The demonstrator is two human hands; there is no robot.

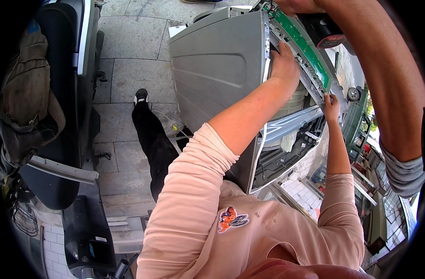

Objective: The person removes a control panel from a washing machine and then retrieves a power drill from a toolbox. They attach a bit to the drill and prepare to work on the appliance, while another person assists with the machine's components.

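The big grey machine [217,60] is in the mid-top of the view, on the stone floor [126,76], w/ its open side facing right. The L hand [286,63] is up at that open side, fingers [281,48] on the metal edge by a long green board [302,44]. The tips are hard to see, so can't tell if it grips tight or just leans there. The R hand [331,104] is at the low end of the strip that bears the board, thumb and a finger pinching it; the other fingers are mostly hidden. The L arm covers part of the machine, incl. some of the pale round tub [294,103] inside. Under the tub is a dark space w/ small parts, too tiny to name, & a whitish scrap [288,141]. A helper's arm [384,60] comes in from the R, v. close, in a rolled grey sleeve [404,172]. The helper's hand [300,5] is cut off by the top rim, at a black drill [317,30]; can't tell how it's held, b/c the drill's top & tip are out of view. On the L, a dark bike [59,107] has a brown bag [31,88] on it, both cut by the black rim. A green car [356,125] is far R, partly hidden.
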